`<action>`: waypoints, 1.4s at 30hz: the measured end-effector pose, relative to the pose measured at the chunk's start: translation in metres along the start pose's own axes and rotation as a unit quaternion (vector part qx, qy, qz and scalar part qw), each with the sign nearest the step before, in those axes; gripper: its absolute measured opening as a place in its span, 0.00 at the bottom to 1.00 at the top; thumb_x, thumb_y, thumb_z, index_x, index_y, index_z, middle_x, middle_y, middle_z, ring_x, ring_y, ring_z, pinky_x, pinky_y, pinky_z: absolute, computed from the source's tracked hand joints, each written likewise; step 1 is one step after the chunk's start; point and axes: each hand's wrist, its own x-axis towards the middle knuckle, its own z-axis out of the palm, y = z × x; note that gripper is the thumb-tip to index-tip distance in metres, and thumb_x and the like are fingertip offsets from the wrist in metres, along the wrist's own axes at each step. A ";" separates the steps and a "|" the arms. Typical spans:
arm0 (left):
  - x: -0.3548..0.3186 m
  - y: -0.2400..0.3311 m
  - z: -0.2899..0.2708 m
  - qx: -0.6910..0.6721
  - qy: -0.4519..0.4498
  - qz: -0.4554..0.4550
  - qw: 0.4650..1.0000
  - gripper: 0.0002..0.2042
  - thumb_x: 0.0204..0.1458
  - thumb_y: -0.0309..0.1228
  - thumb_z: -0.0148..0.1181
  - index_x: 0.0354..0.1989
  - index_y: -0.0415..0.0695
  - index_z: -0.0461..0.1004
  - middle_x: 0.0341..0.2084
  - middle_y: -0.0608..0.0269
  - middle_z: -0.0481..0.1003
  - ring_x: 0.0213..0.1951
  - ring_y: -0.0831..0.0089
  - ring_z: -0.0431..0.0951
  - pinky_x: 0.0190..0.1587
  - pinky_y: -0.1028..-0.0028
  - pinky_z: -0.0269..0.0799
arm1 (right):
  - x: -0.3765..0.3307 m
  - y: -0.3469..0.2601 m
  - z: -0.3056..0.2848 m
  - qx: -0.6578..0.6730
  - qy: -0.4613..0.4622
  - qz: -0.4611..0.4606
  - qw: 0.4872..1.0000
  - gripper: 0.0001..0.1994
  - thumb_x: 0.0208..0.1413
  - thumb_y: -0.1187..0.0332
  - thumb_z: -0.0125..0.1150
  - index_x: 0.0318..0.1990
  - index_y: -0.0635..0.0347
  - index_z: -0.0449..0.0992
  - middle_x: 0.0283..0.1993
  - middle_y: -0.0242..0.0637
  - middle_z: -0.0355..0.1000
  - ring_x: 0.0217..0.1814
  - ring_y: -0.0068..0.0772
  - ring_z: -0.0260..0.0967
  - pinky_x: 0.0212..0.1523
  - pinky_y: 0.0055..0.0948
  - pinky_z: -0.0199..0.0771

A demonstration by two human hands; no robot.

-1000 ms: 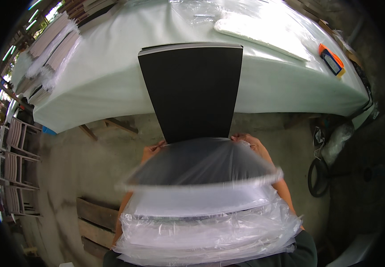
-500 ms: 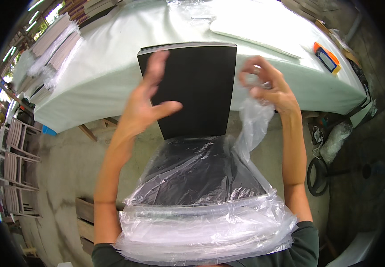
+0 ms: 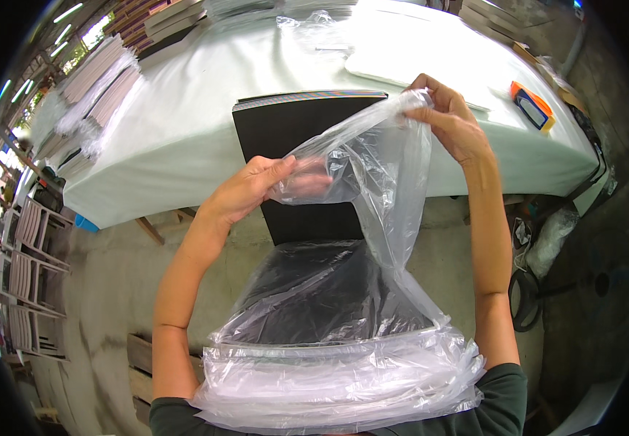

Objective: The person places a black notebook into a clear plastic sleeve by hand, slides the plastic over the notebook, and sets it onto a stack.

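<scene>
A clear plastic bag [image 3: 391,163] is stretched between my hands in front of a black-covered book or thick pad [image 3: 267,127] that leans at the table's edge. My right hand [image 3: 454,123] pinches the bag's upper corner. On the left, my left hand [image 3: 245,190] grips the bag's edge, thumb outside and fingers showing through the film. The bag's lower end trails down to a pile of clear plastic bags [image 3: 343,381] against my body. Above that pile, a black flat thing [image 3: 300,298] lies under clear film; where it meets the leaning book is partly hidden.
A table with a pale green cloth [image 3: 162,156] spans the front. On it are a white board [image 3: 416,58], an orange and blue object [image 3: 532,105] at right and wrapped paper stacks [image 3: 100,87] at left. White chairs [image 3: 35,269] stand left; a dark fan [image 3: 598,283] stands right.
My right hand has risen, lifting the bag's end up and spreading it. My left hand, free and blurred before, has come to the bag and taken hold of its edge.
</scene>
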 end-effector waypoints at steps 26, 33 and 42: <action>0.003 -0.038 -0.012 -0.112 -0.014 0.029 0.993 0.30 0.52 0.48 0.55 0.56 0.35 0.62 0.47 0.56 0.71 0.51 0.69 0.69 0.55 0.69 0.63 | -0.009 -0.010 0.056 -0.168 -0.104 -0.105 0.975 0.45 0.30 0.82 0.66 0.62 0.50 0.53 0.44 0.35 0.61 0.49 0.33 0.60 0.54 0.30 0.60; -0.016 -0.001 -0.032 -0.195 0.104 0.176 0.959 0.28 0.53 0.28 0.51 0.63 0.42 0.52 0.54 0.52 0.65 0.56 0.59 0.65 0.57 0.61 0.62 | -0.019 0.013 0.032 -0.132 -0.033 0.158 0.978 0.21 0.34 0.68 0.71 0.38 0.65 0.73 0.33 0.34 0.68 0.38 0.28 0.65 0.43 0.25 0.63; -0.050 0.015 -0.096 0.045 0.337 0.219 0.915 0.27 0.55 0.29 0.49 0.64 0.46 0.51 0.54 0.55 0.66 0.54 0.61 0.68 0.56 0.65 0.65 | -0.013 0.049 0.021 0.229 -0.016 0.118 0.966 0.12 0.42 0.74 0.63 0.36 0.60 0.70 0.27 0.34 0.71 0.31 0.21 0.67 0.38 0.21 0.65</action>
